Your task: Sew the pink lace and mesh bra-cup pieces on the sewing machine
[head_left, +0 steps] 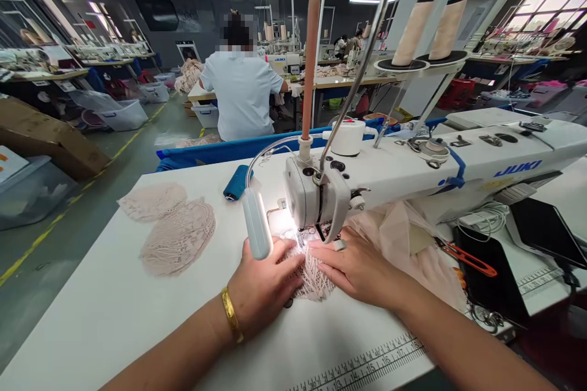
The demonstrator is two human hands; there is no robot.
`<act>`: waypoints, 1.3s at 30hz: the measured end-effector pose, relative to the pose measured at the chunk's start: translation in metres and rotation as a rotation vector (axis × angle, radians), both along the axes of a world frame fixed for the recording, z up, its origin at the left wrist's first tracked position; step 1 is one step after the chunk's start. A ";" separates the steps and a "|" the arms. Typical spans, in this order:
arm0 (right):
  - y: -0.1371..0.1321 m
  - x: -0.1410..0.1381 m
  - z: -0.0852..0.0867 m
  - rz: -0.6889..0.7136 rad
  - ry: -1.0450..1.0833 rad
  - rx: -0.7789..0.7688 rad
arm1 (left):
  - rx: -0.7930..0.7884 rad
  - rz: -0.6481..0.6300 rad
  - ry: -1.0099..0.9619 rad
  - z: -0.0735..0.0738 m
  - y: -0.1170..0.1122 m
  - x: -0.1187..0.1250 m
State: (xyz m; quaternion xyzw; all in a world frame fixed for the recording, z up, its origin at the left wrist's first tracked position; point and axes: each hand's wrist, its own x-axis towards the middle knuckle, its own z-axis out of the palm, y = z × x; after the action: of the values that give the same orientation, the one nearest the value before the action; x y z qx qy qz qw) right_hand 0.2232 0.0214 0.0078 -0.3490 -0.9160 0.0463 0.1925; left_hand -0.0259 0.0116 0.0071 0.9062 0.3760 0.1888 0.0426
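Observation:
My left hand (263,286), with a gold bangle on the wrist, lies flat on a pale pink lace piece (314,275) in front of the needle of a white sewing machine (413,174). My right hand (355,266) rests flat on the same lace from the right, fingers stretched toward the presser foot, a ring on one finger. Both hands press the lace onto the white table (114,311). A small lamp (257,226) on a flexible neck lights the needle area.
Pink lace cut pieces (172,229) lie at the table's left. A blue thread spool (236,183) lies behind the lamp. More pink fabric (403,238), orange-handled snips (468,258) and dark devices (545,229) sit at the right. A person (242,88) sits ahead, back turned.

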 end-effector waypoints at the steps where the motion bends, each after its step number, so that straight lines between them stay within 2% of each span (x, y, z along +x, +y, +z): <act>1: -0.001 0.000 0.001 0.020 0.000 -0.012 | 0.000 -0.019 -0.005 0.000 -0.002 0.000; 6: -0.004 0.002 0.008 0.110 -0.042 -0.094 | -0.043 -0.117 -0.015 0.001 -0.010 0.001; 19: -0.002 -0.001 0.005 0.019 -0.006 -0.061 | -0.027 -0.056 -0.013 0.003 0.002 0.000; 22: -0.003 -0.001 0.007 0.045 0.001 -0.072 | 0.002 -0.066 -0.014 0.003 0.003 -0.001; 27: -0.006 0.000 0.009 0.141 -0.001 -0.131 | -0.012 -0.159 0.019 0.009 -0.005 0.002; 33: -0.006 -0.002 0.007 0.142 0.021 -0.144 | -0.006 -0.159 0.002 0.008 -0.004 0.002; 39: -0.003 -0.004 -0.002 0.081 0.043 -0.120 | -0.011 -0.125 -0.006 0.008 0.003 0.000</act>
State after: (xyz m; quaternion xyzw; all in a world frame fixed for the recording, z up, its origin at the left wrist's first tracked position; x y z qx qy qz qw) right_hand 0.2191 0.0183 0.0057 -0.3216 -0.9205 0.1162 0.1890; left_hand -0.0262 0.0144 0.0156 0.9272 0.3194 0.1864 0.0603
